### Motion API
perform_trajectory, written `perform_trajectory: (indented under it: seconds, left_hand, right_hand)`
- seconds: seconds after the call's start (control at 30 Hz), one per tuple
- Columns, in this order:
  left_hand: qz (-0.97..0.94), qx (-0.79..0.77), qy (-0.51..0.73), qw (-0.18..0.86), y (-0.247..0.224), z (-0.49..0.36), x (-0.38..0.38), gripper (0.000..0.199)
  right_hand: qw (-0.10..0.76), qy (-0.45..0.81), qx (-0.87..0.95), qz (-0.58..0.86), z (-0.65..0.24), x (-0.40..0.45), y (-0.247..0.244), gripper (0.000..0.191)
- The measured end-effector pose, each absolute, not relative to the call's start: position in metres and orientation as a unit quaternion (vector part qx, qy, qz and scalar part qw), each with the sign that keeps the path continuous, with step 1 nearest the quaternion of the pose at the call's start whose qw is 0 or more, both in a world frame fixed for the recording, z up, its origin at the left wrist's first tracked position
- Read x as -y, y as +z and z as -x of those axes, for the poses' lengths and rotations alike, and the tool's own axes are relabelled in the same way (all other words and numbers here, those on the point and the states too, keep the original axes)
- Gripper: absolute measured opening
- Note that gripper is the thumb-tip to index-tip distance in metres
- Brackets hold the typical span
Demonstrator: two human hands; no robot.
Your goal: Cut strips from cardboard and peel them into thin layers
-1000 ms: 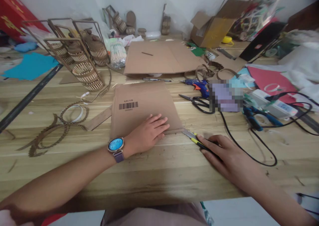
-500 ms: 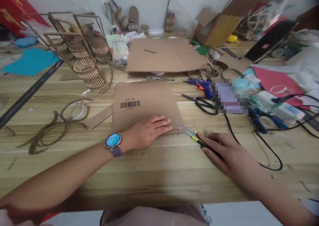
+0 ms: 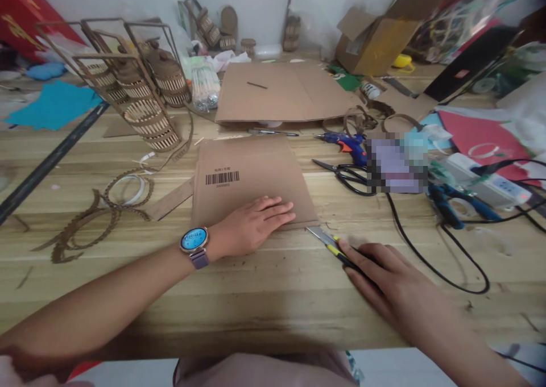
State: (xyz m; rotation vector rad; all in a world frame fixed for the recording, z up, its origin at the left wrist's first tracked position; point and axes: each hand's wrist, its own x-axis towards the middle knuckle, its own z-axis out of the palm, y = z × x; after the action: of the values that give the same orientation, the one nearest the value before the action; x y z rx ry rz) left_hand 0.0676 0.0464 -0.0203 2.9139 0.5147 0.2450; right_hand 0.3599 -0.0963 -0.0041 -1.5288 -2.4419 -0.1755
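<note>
A brown cardboard piece (image 3: 256, 165) with a printed barcode lies flat on the wooden table. My left hand (image 3: 251, 225), with a watch on its wrist, rests spread on the cardboard's near right part, fingers pointing right. In my right hand (image 3: 384, 273) is a yellow and black utility knife (image 3: 335, 246), held with the fingers wrapped round its handle. Its blade is out, and the tip is just below the cardboard's near right edge; whether it touches the edge is hard to tell.
Scissors (image 3: 345, 177), a blue glue gun (image 3: 347, 144) and a black cable (image 3: 401, 233) lie to the right. Behind is a larger cardboard sheet (image 3: 281, 94). On the left stand slatted baskets (image 3: 149, 120), with curled brown strips (image 3: 85, 231) nearer me.
The knife blade's tip has shifted slightly down, off the cardboard's near right corner. My left hand has stayed almost in place on the cardboard.
</note>
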Motion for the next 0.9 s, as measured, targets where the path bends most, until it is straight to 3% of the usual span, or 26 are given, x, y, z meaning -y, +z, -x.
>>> perform_trajectory:
  seconds: [0.43,0.67,0.9]
  left_hand:
    - [-0.968,-0.182,0.099,0.143,-0.013,-0.066,-0.048,0.035]
    - [-0.985,-0.116,0.040,0.118,-0.011,-0.018,-0.069,0.045]
    - [-0.975,-0.134,0.088,0.155,-0.018,-0.022,-0.066,0.048]
  right_hand:
    - [0.159,0.038,0.787,0.594,-0.363,0.101,-0.004,0.043]
    - [0.170,0.029,0.776,0.606,-0.358,0.098,-0.007,0.043]
    - [0.156,0.018,0.781,0.605,-0.356,0.082,-0.004,0.045]
